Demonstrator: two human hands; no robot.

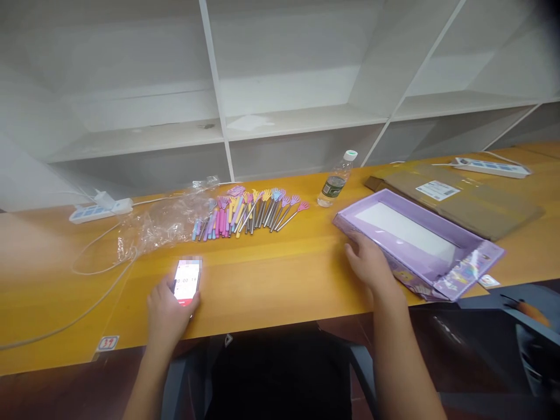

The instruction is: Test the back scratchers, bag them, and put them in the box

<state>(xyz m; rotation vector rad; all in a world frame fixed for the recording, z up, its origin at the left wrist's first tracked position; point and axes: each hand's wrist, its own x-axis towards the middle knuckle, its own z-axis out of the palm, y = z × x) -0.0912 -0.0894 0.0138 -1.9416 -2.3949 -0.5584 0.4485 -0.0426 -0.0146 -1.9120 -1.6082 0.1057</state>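
My left hand [168, 307] is closed around a smartphone [187, 279] at the table's front edge. Its lit screen shows a running timer with a red strip at the bottom. On the right, my right hand [366, 256] grips the near left side of a shallow purple box [396, 197], some fingers hidden against its wall. The box is open at the top, with a pale inside and printed pictures on its outer sides. Between and beyond my hands lies a row of small telescopic back scratchers [251, 213] with hand-shaped heads in pink, purple, yellow and blue.
Crumpled clear plastic wrap [164, 219] lies left of the back scratchers. A water bottle [336, 181] stands behind them. A flat cardboard box [476, 201] lies behind the purple box. Power strips [100, 209] with white cables sit at both sides. White shelving [306, 119] rises behind the table.
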